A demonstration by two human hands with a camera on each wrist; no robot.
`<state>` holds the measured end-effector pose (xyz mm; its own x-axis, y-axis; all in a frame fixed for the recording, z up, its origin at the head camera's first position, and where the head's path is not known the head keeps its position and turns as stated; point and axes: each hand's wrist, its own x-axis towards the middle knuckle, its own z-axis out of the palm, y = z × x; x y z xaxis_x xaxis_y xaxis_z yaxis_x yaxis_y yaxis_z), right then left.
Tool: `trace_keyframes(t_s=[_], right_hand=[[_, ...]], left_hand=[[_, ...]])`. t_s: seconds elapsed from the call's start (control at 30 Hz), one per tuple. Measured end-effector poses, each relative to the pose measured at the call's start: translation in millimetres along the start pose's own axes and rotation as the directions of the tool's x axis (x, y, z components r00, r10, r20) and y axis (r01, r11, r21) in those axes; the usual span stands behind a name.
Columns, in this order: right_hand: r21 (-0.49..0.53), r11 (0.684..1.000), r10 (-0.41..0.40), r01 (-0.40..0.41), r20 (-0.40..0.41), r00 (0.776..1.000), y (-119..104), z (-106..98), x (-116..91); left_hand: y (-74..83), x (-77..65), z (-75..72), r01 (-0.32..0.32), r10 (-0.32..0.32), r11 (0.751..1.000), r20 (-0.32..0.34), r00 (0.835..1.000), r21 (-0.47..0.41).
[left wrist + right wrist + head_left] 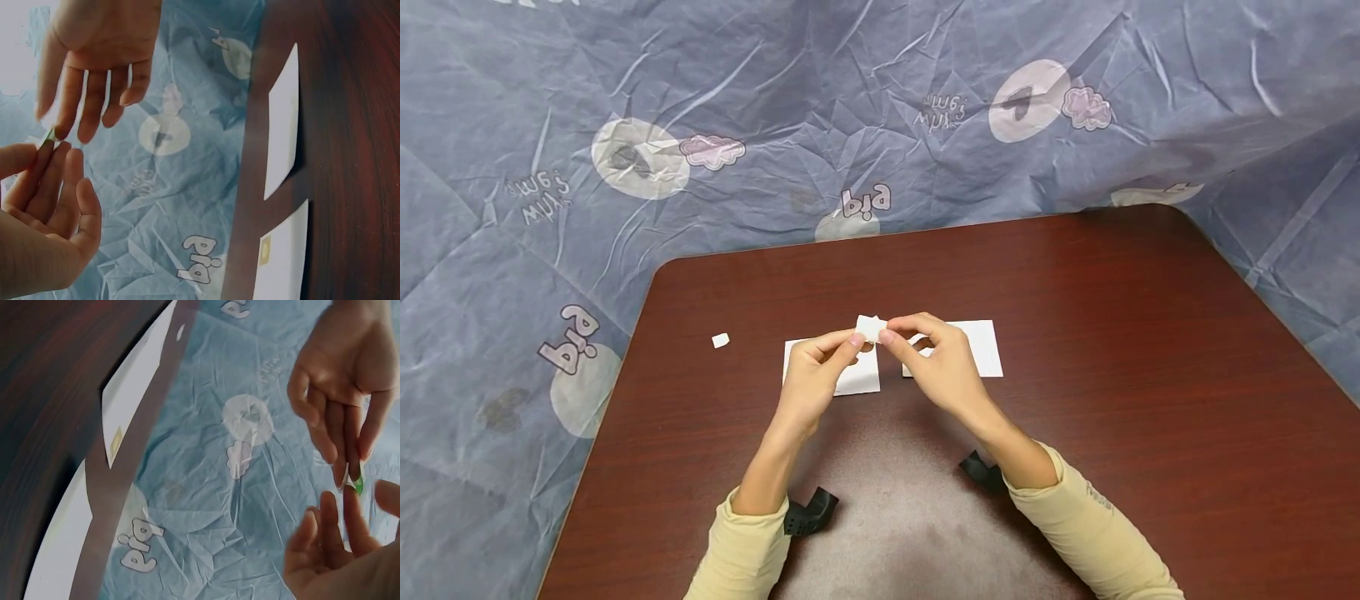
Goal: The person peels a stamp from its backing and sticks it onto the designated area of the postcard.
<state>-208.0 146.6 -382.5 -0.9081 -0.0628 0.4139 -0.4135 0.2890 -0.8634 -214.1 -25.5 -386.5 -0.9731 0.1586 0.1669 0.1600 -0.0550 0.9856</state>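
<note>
My left hand (pixel 812 367) pinches a small white paper piece (pixel 869 327) between thumb and index finger, held up over the table. Green shows on one face of that piece (pixel 358 482) in the right wrist view. From the other side my right hand (pixel 946 362) meets it. Its index fingertip is right at the piece's edge, while its thumb (pixel 386 495) stands a little apart in both wrist views. The other fingers of both hands are loosely bent. Below the hands lie two white sheets, a left one (pixel 859 382) and a right one (pixel 985 348).
Another small white piece (pixel 721 340) lies by itself on the left of the dark red-brown table (pixel 1112 333). One sheet carries a small yellowish patch (pixel 265 250). A blue printed cloth (pixel 805 108) hangs behind the table. Black straps (pixel 811 512) sit at the wrists.
</note>
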Motion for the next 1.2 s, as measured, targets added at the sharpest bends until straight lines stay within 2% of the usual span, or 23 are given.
trace_keyframes(t_s=[0.1, 0.17, 0.3, 0.4, 0.67, 0.83, 1.03, 1.2], right_hand=[[0.043, 0.989, 0.143, -0.145, 0.042, 0.989, -3, 4, 4], [0.056, 0.979, 0.195, -0.197, 0.04, 0.98, -3, 4, 5], [0.06, 0.971, 0.232, -0.232, -0.006, 0.973, -3, 0, 3], [0.083, 0.965, 0.251, -0.248, -0.018, 0.968, -3, 1, 3], [0.132, 0.964, 0.244, -0.231, -0.091, 0.966, -4, 8, 5], [0.166, 0.974, 0.173, -0.153, -0.113, 0.978, -2, 10, 4], [0.17, 0.98, 0.119, -0.1, -0.111, 0.987, 0, 11, 4], [0.153, 0.986, 0.091, -0.073, -0.111, 0.99, 1, 12, 4]], left_hand=[[-1.8, 0.6, -3.7, -0.024, 0.023, 0.999, 0.013, 1.0, 0.036], [-4.0, 2.1, -5.2, -0.038, 0.035, 0.997, 0.038, 0.999, 0.062], [-7.0, 6.3, -4.5, -0.039, 0.033, 0.996, 0.075, 0.997, 0.081], [-8.0, 9.0, -7.5, -0.031, 0.028, 0.996, 0.046, 0.999, 0.078], [-14.1, 19.1, -31.3, -0.053, 0.055, 0.998, -0.04, 0.998, 0.039], [-16.5, 26.0, -51.3, 0.003, 0.002, 0.999, -0.125, 0.992, 0.04], [-20.6, 30.2, -84.7, 0.094, -0.088, 0.995, -0.227, 0.97, 0.014], [-34.0, 32.7, -115.3, 0.153, -0.148, 0.988, -0.303, 0.941, -0.004]])
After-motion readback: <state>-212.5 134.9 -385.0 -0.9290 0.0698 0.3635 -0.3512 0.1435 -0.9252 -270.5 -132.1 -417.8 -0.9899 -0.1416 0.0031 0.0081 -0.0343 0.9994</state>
